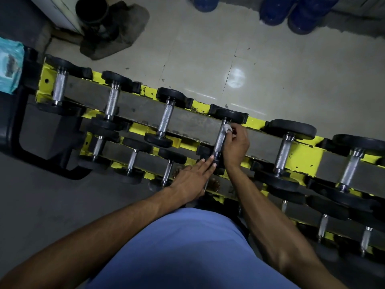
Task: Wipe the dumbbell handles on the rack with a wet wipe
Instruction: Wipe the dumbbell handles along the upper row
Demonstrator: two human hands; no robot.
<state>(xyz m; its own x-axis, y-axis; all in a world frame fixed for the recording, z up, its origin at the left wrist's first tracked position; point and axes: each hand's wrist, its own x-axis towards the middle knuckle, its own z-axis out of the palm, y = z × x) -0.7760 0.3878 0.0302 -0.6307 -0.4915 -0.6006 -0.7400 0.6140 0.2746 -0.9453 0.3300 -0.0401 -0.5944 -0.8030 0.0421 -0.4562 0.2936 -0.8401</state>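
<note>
A yellow rack (302, 161) holds several black dumbbells with knurled chrome handles in tiers. On the top tier, my right hand (236, 146) pinches a white wet wipe (227, 129) against the far end of one dumbbell handle (219, 140). My left hand (192, 180) lies flat with straight fingers on that dumbbell's near black head, fingertips close to the handle's near end. Other handles stand to the left (166, 117) and to the right (283, 152).
A teal wet-wipe pack (9, 67) lies on a dark bench at the far left. A black pipe (93, 13) stands on the tiled floor beyond the rack. Blue drums (291, 11) stand at the top right. My blue shirt fills the bottom.
</note>
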